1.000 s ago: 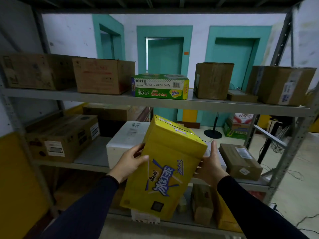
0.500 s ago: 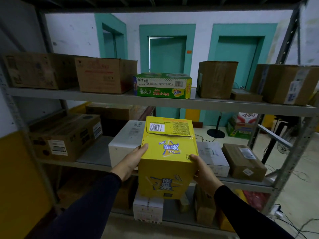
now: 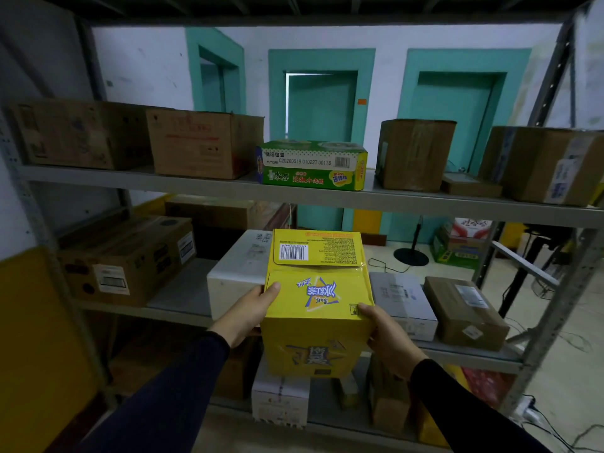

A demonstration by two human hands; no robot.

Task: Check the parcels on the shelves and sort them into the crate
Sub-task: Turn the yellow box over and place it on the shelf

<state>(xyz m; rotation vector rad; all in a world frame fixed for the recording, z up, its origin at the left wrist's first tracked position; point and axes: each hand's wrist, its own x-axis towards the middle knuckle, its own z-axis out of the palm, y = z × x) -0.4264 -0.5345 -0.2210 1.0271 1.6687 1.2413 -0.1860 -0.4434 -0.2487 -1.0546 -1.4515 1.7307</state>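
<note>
While both hands clamp it, the yellow carton (image 3: 318, 302) hangs in front of the middle shelf (image 3: 176, 308), barcode flap facing up: my left hand (image 3: 250, 313) curls round its left edge, my right hand (image 3: 387, 333) round its right. Behind it: white box (image 3: 235, 273). Upper shelf (image 3: 202, 191): green noodle carton (image 3: 312, 165), sealed.
</note>
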